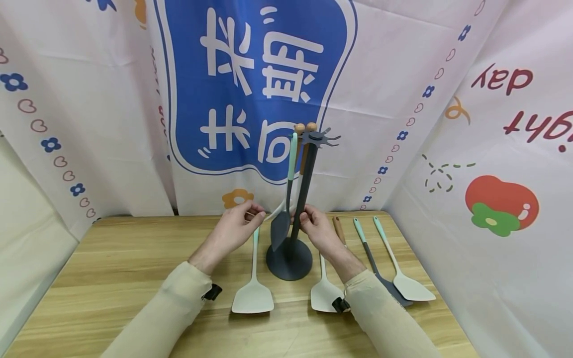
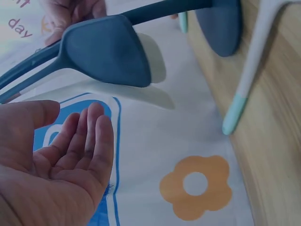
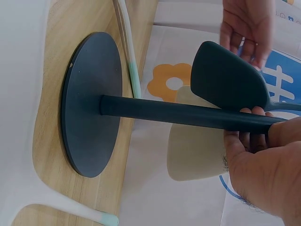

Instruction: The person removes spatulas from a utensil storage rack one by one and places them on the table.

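Note:
A dark grey utensil stand with a round base, a post and a hooked top stands on the table. My right hand grips its post, fingers behind and thumb along it in the right wrist view. From the hooks hangs a dark spatula with a mint handle. Pale spatulas with wooden handles hang behind it, partly hidden. My left hand is left of the stand, near the hanging blades. In the left wrist view its palm faces up, fingers loosely bent, nothing held.
One white spatula lies left of the stand, another under my right wrist. Further right lie a dark spatula, a white spatula and a wooden-handled utensil. A printed curtain hangs behind the table.

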Available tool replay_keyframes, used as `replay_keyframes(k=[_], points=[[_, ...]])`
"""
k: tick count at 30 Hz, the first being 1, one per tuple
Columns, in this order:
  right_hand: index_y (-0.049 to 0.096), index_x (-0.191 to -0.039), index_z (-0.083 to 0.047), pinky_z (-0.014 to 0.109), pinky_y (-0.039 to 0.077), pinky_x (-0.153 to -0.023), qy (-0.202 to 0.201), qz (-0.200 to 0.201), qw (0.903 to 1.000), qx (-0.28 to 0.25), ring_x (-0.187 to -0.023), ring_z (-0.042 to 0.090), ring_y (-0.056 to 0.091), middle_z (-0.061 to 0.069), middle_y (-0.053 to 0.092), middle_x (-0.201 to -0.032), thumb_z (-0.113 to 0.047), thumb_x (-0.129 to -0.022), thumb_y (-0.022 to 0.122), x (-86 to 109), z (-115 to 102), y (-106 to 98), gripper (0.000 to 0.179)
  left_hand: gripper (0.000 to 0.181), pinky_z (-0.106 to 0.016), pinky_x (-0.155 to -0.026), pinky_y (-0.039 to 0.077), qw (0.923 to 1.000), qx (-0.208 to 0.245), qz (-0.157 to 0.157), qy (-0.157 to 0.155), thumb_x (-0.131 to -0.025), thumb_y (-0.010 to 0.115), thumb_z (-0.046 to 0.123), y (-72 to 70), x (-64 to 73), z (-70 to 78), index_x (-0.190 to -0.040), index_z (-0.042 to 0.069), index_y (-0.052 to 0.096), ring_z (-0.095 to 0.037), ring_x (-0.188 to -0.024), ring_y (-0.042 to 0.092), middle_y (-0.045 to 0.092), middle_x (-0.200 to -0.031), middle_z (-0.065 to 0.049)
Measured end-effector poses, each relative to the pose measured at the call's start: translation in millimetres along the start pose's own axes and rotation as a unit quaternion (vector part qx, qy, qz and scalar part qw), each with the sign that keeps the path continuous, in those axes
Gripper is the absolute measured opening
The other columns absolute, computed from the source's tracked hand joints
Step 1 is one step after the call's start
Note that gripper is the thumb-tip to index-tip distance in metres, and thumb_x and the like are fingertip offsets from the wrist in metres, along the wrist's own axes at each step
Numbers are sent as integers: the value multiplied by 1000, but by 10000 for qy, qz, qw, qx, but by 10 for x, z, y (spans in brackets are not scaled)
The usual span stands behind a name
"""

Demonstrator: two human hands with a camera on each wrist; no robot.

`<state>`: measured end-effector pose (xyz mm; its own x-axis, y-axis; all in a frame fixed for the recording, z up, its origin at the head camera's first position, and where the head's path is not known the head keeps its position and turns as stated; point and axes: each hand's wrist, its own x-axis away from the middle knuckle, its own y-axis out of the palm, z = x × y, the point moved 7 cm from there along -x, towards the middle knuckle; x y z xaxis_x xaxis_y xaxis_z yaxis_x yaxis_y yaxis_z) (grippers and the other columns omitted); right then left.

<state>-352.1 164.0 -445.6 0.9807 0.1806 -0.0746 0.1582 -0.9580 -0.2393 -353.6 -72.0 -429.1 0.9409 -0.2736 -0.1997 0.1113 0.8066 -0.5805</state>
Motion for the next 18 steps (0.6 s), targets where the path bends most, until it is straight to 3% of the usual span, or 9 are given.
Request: replay_keyframes(k=[12,18], points=[[67,-136,8,56,58,-131,-4,12,10000,-72,-126,25,78,20,75,-126,-12,-125,49,-18,17,-7,30,31,-56,-119,69,9970,526,507,241,-120,70,24,-30,-20,300,-144,6,75,-34,-124,80,82,-135,-16],[66,-139,11,59,57,-131,-50,19,9999,-141,-126,22,78,25,76,-130,-11,-125,50,-21,23,-1,30,33,-56,-122,67,9914,924,753,543,-117,74,19,4,-40,437,-147,6,75,-33,-129,80,81,-142,-14]])
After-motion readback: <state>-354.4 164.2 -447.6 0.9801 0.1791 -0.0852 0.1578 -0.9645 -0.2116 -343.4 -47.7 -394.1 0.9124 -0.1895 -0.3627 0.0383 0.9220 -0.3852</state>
